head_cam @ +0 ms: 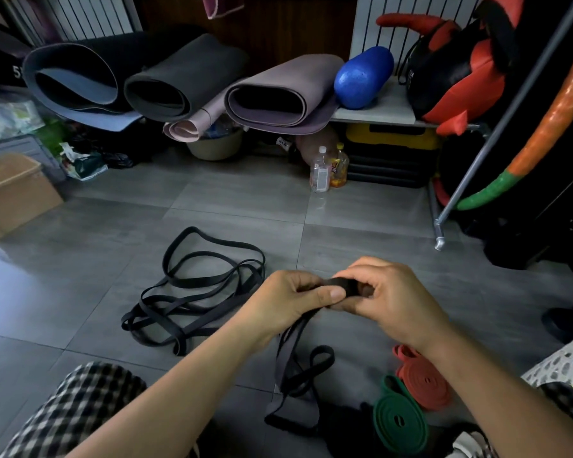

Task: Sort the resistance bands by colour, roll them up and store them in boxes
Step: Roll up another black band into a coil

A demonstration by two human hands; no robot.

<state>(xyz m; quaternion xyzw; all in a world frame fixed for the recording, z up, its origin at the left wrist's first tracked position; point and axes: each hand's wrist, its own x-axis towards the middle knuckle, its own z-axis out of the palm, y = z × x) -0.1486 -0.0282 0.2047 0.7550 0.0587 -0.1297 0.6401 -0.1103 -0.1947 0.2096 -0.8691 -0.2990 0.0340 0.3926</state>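
Grey floor (245,200) — left hand (291,302) and right hand (391,299) both pinch the black band (344,285); tangled bands (179,345) lie just left.

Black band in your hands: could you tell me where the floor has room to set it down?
Bare tiles lie between the black tangle and the bottles, and between the tangle and the cardboard box. Crowded: beside the green roll and red roll, where the held band trails.

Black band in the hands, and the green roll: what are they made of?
Black band: probably rubber or latex, matte; it hangs limp in flat loops. Green roll: seemingly the same, a matte flat strip coiled tight.
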